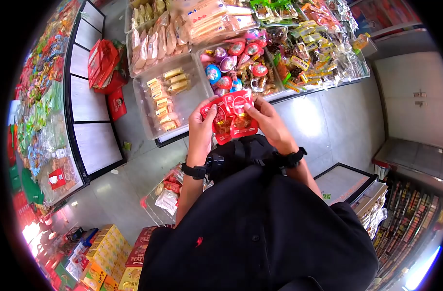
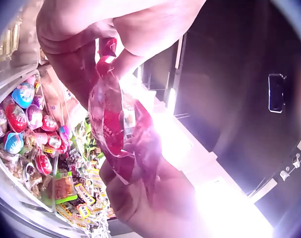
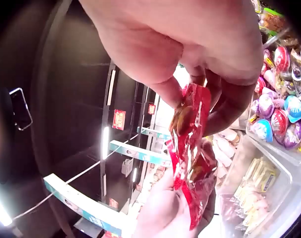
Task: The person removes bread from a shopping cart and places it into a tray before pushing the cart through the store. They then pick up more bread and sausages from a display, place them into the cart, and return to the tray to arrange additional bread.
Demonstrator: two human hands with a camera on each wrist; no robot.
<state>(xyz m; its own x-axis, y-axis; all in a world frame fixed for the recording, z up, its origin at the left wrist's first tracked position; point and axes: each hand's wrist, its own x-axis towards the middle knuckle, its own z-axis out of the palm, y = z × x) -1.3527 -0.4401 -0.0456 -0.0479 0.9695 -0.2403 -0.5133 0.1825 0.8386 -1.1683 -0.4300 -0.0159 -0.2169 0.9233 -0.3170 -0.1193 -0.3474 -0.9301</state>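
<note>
Black shirt [image 1: 260,218] fills the lower middle of the head view. Beyond it, dark-edged tabletop [image 1: 172,139] carrying clear, hard plastic bins: one bin [image 1: 196,89] with small pale-yellow wrapped pieces in rows, the next with shiny egg-shaped sweets [image 1: 228,64] in red, blue and purple. Black straps on both wrists. Left hand [image 1: 200,131]: narrow grip, pinching the left edge of the red packets [image 1: 237,127], thumb on the front face. Right hand [image 1: 274,127]: narrow grip too, pinching their upper right side, thumb also in front. Packets sit between the hands, above the shirt front, near the tabletop edge; look like two, side by side. Long axes run roughly away from the body, far ends leaning left. Glossy, crinkled film, roughly rectangular, brown contents showing in the lower part. Pale print on the red, too small to read.
</note>
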